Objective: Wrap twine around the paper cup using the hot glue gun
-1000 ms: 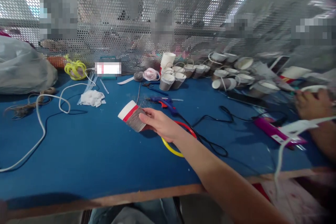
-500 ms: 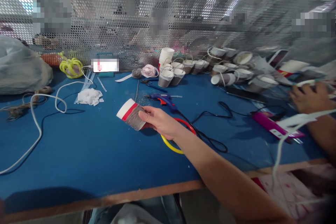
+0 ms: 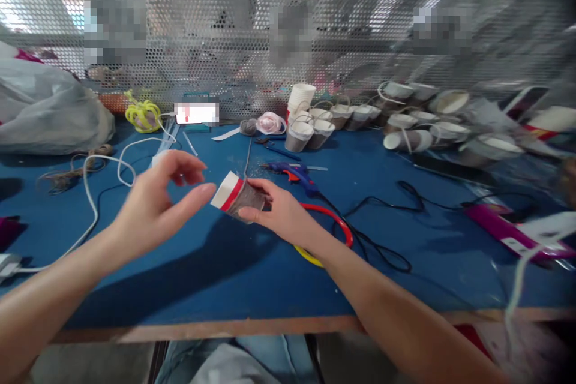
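A paper cup [image 3: 246, 199], partly wrapped in grey yarn with a red band and a white end showing, is gripped by my right hand [image 3: 281, 210] above the table. It lies tilted, its white end towards the left. My left hand [image 3: 164, 198] is raised just left of that end, fingers apart and holding nothing. From the cup a grey strand runs back to a small ball of grey yarn [image 3: 248, 126]. Beyond my right hand lies a blue glue gun [image 3: 294, 174] with a red trigger.
Several wrapped cups with handles [image 3: 300, 134] stand at the back, others at the right. A purple power strip [image 3: 499, 231], black cable [image 3: 382, 252] and red-yellow ring [image 3: 335, 222] lie right. White cable [image 3: 92, 192], twine [image 3: 74, 174] and a large bag [image 3: 54, 111] are left.
My left hand has come into view from the left, close to the cup. My right hand still holds the cup. The view has turned left, and the other person's hand is out of sight.
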Motion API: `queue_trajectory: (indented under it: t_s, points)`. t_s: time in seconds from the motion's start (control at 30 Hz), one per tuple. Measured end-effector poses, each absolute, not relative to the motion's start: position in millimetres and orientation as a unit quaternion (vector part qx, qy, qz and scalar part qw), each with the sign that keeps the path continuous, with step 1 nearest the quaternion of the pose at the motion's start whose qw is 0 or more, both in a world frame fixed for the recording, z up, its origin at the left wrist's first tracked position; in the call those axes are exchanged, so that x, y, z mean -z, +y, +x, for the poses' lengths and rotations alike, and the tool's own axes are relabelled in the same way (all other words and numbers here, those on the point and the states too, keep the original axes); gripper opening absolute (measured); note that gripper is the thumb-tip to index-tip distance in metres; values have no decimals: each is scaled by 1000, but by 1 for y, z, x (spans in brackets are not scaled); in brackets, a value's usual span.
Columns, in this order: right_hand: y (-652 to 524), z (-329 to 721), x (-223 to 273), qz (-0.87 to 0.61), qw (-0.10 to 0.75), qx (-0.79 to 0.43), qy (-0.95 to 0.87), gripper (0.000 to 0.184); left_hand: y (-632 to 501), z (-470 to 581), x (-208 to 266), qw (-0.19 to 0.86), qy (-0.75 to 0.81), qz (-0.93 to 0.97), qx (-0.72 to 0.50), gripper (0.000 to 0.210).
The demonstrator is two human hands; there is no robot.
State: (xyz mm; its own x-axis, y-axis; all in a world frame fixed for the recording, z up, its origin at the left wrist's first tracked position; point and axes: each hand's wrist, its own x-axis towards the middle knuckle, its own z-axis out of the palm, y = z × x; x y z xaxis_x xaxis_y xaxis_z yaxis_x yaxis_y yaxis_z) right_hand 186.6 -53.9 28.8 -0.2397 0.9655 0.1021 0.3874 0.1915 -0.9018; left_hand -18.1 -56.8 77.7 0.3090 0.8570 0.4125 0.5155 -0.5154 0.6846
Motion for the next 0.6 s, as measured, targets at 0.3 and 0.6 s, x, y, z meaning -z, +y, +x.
queue_trajectory:
  t_s: [0.3,0.6]
  points:
    - [-60,184,-27,-455,289,-199,-818,51,-46,2,-21,559,361,685,-297,43]
    - [-57,183,-34,-399,307,-450,-738,35,-58,5,-22,504,397,724,-253,34]
